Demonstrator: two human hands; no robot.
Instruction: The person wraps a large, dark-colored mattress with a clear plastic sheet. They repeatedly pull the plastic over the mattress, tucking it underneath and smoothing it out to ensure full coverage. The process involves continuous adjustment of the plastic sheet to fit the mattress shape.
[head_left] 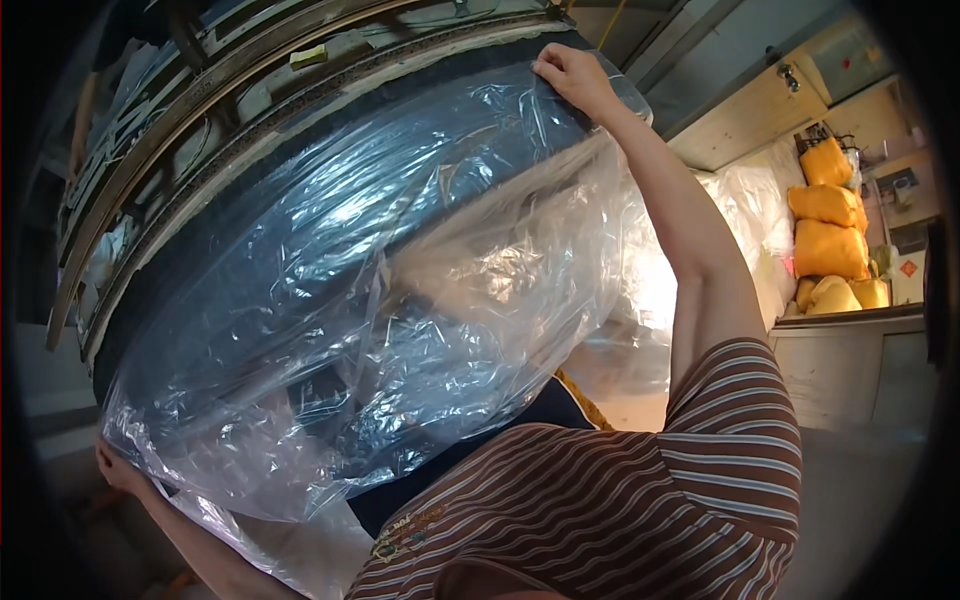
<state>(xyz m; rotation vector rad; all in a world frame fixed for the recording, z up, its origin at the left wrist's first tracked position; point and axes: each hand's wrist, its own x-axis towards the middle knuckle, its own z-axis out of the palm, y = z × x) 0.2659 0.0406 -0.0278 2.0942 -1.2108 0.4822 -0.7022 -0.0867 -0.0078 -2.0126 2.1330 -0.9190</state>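
Over a dark surface [470, 68], both hands [575, 78] [120, 470] pinch clear film [330, 210], and stacked orange bags [830, 248] conceal their contents.

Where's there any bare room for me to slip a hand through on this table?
The narrow dark strip of table between the long frame and the plastic sheet looks bare. Elsewhere it's crowded: the crinkled sheet covers the middle, the right hand pinches its far right part, and the left hand grips its near left edge.
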